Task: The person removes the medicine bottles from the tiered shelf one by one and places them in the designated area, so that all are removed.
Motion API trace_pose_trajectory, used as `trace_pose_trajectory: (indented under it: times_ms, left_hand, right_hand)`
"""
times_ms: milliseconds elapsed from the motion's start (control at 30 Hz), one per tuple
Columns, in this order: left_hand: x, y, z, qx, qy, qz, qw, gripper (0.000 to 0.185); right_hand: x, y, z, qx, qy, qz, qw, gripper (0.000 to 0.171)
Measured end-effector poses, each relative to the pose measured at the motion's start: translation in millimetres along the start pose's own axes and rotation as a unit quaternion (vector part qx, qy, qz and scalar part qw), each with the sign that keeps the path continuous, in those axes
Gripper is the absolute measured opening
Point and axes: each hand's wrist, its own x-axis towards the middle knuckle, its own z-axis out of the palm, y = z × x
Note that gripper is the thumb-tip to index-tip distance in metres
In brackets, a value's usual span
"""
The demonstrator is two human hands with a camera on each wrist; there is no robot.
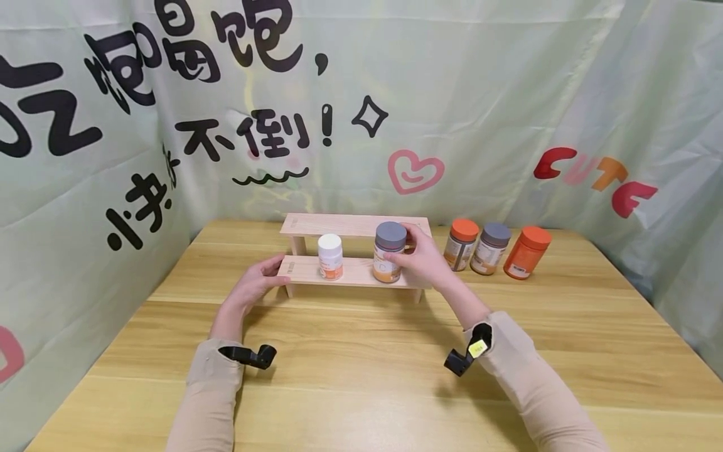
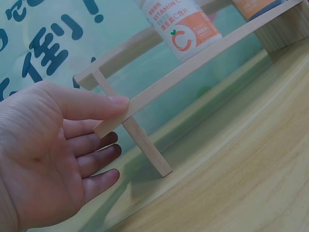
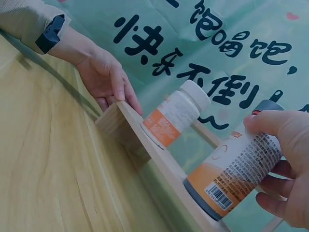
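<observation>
A light two-tier wooden rack (image 1: 353,224) stands on the table. My left hand (image 1: 257,284) holds the left end of its lower tier, thumb (image 2: 118,104) on the board and the other fingers around and below it. Beside that end, a small white-capped vitamin C bottle (image 1: 330,257) stands upright on the lower tier. Toward the right end, my right hand (image 1: 420,256) grips a larger grey-capped bottle (image 1: 387,267) from its right side. The right wrist view shows this bottle's base (image 3: 200,203) at the lower board; whether it bears fully on it, I cannot tell.
Right of the rack, an orange-capped bottle (image 1: 462,243), another grey-capped bottle (image 1: 490,250) and an all-orange bottle (image 1: 526,252) stand in a row on the wooden table (image 1: 361,376). A printed cloth (image 1: 480,94) hangs behind and along the sides.
</observation>
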Motion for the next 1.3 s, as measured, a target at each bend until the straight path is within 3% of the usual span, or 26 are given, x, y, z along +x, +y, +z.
trace_pose_trajectory:
  times_ms: [700,1300]
  left_hand:
    - [4.0,0.4,-0.5,0.002,0.000,0.003,1.0000,0.070]
    - [1.9,-1.2,-1.3,-0.001,-0.001,0.000,1.0000,0.070]
  right_hand:
    - [-13,3,-19,-0.030,0.008,0.018,0.999,0.062]
    - [-29,12,-56,-0.038,0.042,0.013,0.998,0.059]
